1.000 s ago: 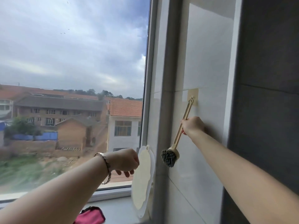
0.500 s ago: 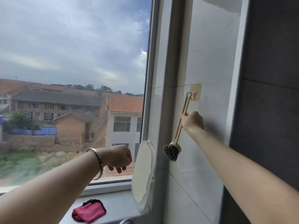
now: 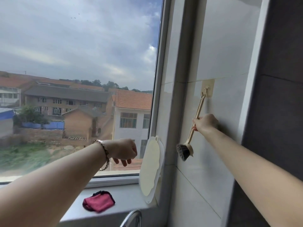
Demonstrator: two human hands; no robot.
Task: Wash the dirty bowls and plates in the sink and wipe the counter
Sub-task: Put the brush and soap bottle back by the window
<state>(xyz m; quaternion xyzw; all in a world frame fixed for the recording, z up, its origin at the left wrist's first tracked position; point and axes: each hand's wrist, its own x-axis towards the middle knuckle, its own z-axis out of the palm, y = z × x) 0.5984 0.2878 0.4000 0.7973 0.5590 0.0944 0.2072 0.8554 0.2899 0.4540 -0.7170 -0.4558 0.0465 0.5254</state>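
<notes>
My right hand (image 3: 205,123) grips the wooden handle of a dish brush (image 3: 190,140) held against the tiled wall. The handle's top ring sits at the small hook (image 3: 207,90) stuck on the tile. The brush's dark bristle head (image 3: 183,151) hangs at the bottom. My left hand (image 3: 123,151) hovers in front of the window with fingers loosely curled downward, holding nothing. A bracelet is on that wrist. Sink, bowls and plates are out of view.
A red cloth (image 3: 98,203) lies on the grey window sill (image 3: 129,199). A cream oval board (image 3: 150,167) leans upright against the window frame. The curved top of a metal tap (image 3: 131,218) shows at the bottom edge. A dark panel (image 3: 278,112) stands on the right.
The view has tilted down, showing more of the sill, the cloth and the tap. My right hand has brought the brush's ring up to the hook. The left hand stays hovering.
</notes>
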